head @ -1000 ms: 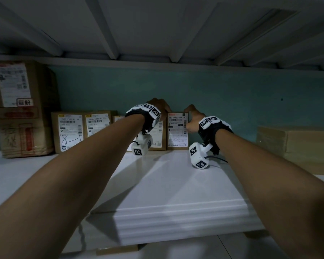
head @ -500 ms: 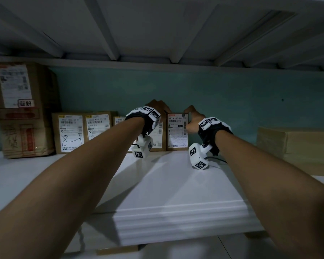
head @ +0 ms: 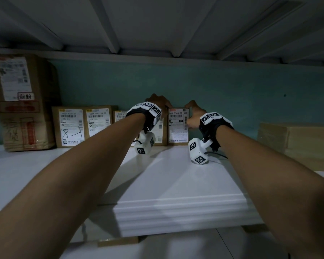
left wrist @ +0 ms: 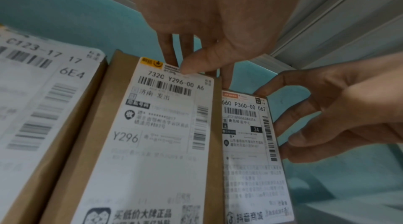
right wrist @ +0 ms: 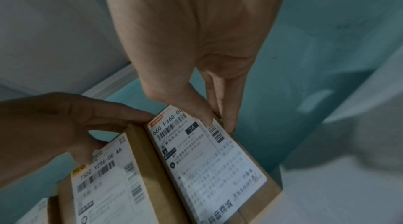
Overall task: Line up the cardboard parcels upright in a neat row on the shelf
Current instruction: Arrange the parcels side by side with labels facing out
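Note:
Several cardboard parcels with white labels stand upright in a row against the teal back wall. My left hand [head: 159, 102] [left wrist: 185, 67] pinches the top edge of the parcel labelled 732C Y296 [left wrist: 152, 141] [right wrist: 113, 193], thumb on the label and fingers behind. That parcel is mostly hidden by my left wrist in the head view. Touching its right side stands the narrower parcel labelled 660 P360 [head: 178, 128] [left wrist: 250, 158] [right wrist: 207, 167]. My right hand [head: 193, 114] [right wrist: 218, 122] grips its upper right edge, thumb on the front, fingers round the back.
Two more labelled parcels [head: 71, 126] [head: 98, 121] stand further left, beside a tall brown box [head: 24, 101]. A flat cardboard box [head: 297, 143] lies at the right. The white shelf board [head: 166, 184] stretches toward me; a ribbed shelf [head: 157, 25] hangs low overhead.

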### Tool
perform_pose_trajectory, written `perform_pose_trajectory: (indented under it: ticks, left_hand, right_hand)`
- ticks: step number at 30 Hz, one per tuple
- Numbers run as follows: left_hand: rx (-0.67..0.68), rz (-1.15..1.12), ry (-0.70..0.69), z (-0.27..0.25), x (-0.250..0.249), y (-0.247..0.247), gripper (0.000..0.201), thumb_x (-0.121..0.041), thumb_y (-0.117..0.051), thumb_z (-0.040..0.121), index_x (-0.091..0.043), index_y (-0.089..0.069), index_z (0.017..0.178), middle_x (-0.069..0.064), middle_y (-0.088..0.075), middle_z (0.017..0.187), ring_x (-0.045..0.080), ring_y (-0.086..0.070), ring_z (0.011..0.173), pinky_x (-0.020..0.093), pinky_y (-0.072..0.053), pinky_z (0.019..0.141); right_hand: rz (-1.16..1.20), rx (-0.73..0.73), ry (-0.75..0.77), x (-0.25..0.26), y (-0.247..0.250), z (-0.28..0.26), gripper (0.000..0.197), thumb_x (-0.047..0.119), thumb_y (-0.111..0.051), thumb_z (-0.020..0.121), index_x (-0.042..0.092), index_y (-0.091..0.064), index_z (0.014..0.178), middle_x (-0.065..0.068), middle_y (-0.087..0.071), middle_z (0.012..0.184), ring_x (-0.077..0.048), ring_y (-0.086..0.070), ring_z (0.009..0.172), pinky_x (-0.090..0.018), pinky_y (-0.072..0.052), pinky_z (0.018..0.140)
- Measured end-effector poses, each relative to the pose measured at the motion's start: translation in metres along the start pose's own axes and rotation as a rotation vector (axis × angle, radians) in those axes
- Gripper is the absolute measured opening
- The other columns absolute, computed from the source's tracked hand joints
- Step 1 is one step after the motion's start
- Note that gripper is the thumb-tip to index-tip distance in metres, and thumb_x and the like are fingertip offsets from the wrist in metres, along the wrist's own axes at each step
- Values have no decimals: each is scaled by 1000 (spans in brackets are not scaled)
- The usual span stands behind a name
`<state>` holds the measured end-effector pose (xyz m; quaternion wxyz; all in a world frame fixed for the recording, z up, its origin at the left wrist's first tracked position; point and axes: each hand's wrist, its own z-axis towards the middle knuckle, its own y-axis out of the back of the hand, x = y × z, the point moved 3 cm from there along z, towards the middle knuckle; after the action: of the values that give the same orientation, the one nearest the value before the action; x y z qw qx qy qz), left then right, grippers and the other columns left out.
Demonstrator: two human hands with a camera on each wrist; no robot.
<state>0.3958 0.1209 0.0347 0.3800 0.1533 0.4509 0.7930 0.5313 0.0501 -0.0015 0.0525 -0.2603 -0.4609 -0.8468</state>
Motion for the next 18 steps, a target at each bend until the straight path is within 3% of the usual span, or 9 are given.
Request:
perform_pose_trajectory:
  ticks: [9, 12, 15, 18]
  left_hand:
    - [56, 71, 49, 0, -3, 4, 34, -19, -49, 96, -32, -60, 125, 13, -38, 141, 37, -51, 119, 33, -44, 101]
    - [99, 112, 57, 1, -7, 6, 36, -18, -49, 95, -29, -58, 129, 16, -34, 144, 37, -39, 131, 37, -39, 105]
    - [123, 145, 65, 1, -11, 5, 35, -20, -46, 95, -28, -59, 127, 17, -35, 144, 38, -39, 131, 38, -39, 102]
    - [169, 154, 88, -1, -14, 5, 39, -22, -47, 92, -33, -54, 128, 17, -29, 147, 37, -45, 126, 37, -42, 99]
  right_hand:
    - [-21, 11, -14, 2, 2, -1, 56, 6, -57, 83, 22, -34, 131, -5, -58, 93, -27, -62, 88, -40, -56, 82]
    - [-28, 39, -10, 3, 6, -2, 59, 3, -55, 84, 21, -33, 136, -6, -55, 95, -26, -58, 87, -33, -50, 74]
    - [-39, 61, -6, 3, 10, -4, 64, 3, -56, 85, 20, -32, 142, -12, -58, 117, -26, -57, 94, -32, -49, 78]
    - [-34, 80, -20, 2, 13, -4, 76, 5, -56, 87, 22, -20, 151, -11, -45, 144, -28, -55, 118, -32, -50, 92]
